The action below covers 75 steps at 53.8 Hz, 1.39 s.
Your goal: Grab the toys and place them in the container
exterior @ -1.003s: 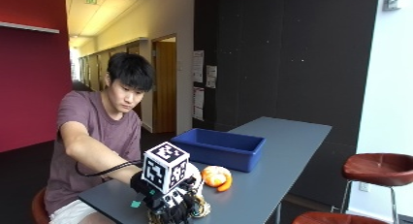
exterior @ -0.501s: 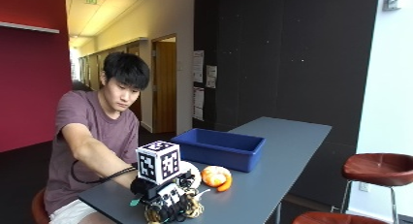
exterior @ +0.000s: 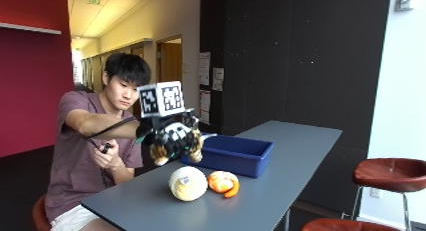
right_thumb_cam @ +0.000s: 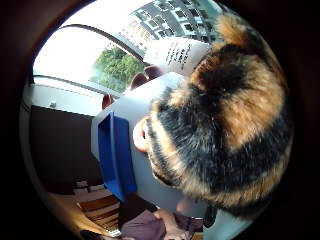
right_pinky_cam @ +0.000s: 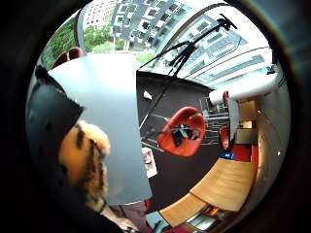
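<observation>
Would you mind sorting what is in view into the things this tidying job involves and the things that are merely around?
Part of the job:
- striped plush toy, held in the gloved right hand
- cream round toy on the table
- orange toy beside it
- blue container

Merely around:
- red-brown stool

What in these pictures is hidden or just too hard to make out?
- Inside of the blue container: its near wall hides it in the outside view; the thumb-side view sees it edge-on.
- Striped plush toy: the gloved right hand covers most of it; its animal kind is unclear.
- White toy and orange toy on the table: details too small to tell.
</observation>
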Tool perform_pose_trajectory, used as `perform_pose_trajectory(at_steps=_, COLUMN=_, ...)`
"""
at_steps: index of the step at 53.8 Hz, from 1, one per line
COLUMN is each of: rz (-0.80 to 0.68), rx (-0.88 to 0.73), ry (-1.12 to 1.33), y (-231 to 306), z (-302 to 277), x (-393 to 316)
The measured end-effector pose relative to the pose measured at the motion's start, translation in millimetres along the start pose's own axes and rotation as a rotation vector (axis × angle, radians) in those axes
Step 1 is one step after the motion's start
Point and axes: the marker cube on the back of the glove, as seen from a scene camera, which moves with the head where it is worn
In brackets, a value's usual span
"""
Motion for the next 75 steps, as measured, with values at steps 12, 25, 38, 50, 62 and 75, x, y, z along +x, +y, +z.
perform_pose_trajectory(at_steps=12, rz=-0.163, rx=0.107, ry=-0.038, y=37, z=-92, x=-103)
perform_pose_trajectory(at_steps=25, rz=-0.482, rx=0.007, ry=-0.052, y=107, z=-81, x=-284)
perform_pose_trajectory(at_steps=38, rz=-0.711, rx=-0.096, ry=-0.005, y=150, z=-39, x=-407)
perform_pose_trajectory(at_steps=50, rz=-0.771, rx=-0.205, ry=0.093, y=161, z=-15, x=-444)
perform_pose_trajectory(at_steps=62, rz=-0.665, rx=-0.443, ry=0.161, y=148, z=-13, x=-432)
perform_pose_trajectory(at_steps=75, rz=-0.689, rx=-0.356, ry=0.031, y=121, z=-46, x=-375)
